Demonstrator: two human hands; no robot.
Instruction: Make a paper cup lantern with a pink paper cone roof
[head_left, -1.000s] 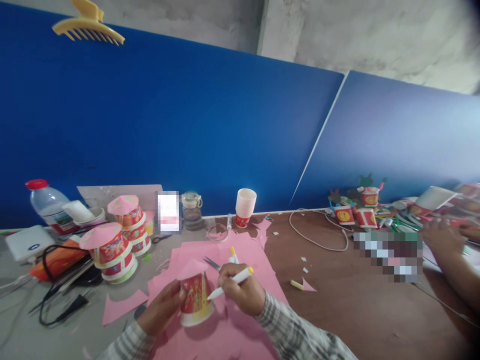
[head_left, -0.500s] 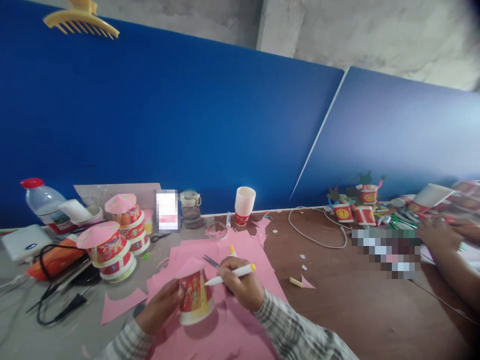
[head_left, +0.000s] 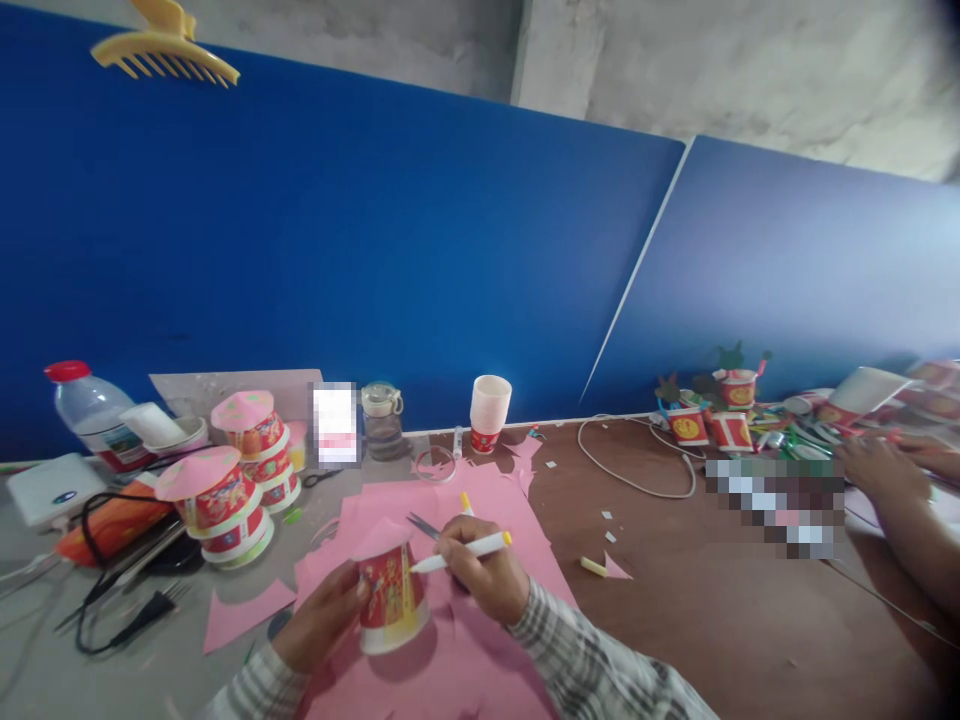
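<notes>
My left hand [head_left: 326,612] grips the side of an upside-down red paper cup [head_left: 391,590] with a pink paper cone on top and yellow colouring near its rim. Between the fingers of my right hand [head_left: 484,568] is a white marker [head_left: 466,550] with a yellow end. Its tip meets the cup's printed side. Scissors [head_left: 424,525] lie just behind that hand, their blades showing and the rest hidden. A yellow marker end [head_left: 466,502] also shows behind the hand. Pink paper sheets [head_left: 495,655] spread beneath both hands.
Stacked cups with pink cone tops [head_left: 214,510] stand at left, near a bottle [head_left: 94,415] and cables. A jar [head_left: 382,422] and a stack of paper cups [head_left: 490,415] stand by the blue partition [head_left: 420,230]. Another person's hands [head_left: 885,470] work at far right.
Almost nothing differs: both hands keep their hold on the cup and the marker, in nearly the same place. The view has shifted very slightly, and the other person's hands moved a little.
</notes>
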